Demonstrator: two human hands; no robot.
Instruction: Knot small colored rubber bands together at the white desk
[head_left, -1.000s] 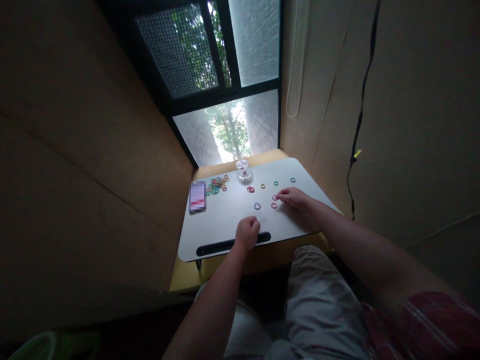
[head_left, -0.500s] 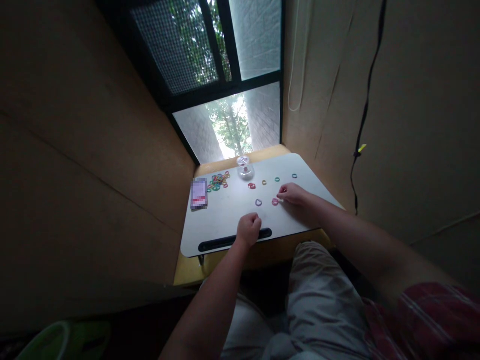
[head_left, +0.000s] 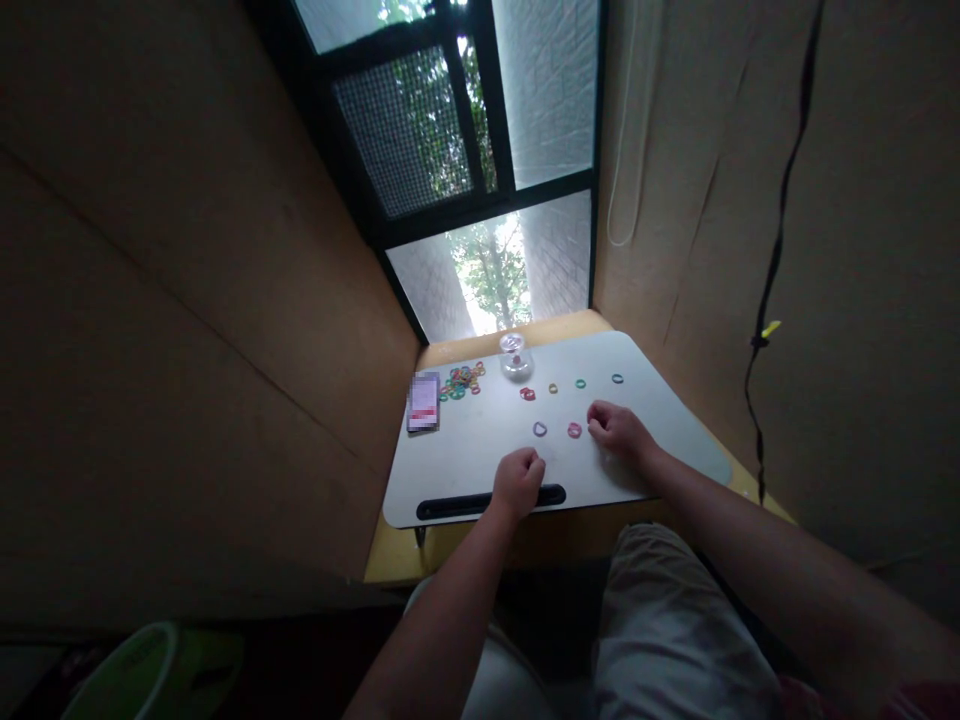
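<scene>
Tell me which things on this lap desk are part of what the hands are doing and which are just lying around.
In use: right hand beside the pink band; purple band; left hand, closed in a fist; pile of coloured bands; single bands in a row.

Lying about: small card, clear round container, green tub.

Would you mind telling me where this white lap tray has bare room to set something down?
Free: the near-left stretch of the white lap tray, between the pixelated card and the black slot handle, and the right end beyond the right hand. Crowded: the pile of coloured rubber bands, the clear dome, and the loose rings by the pink ring.
</scene>
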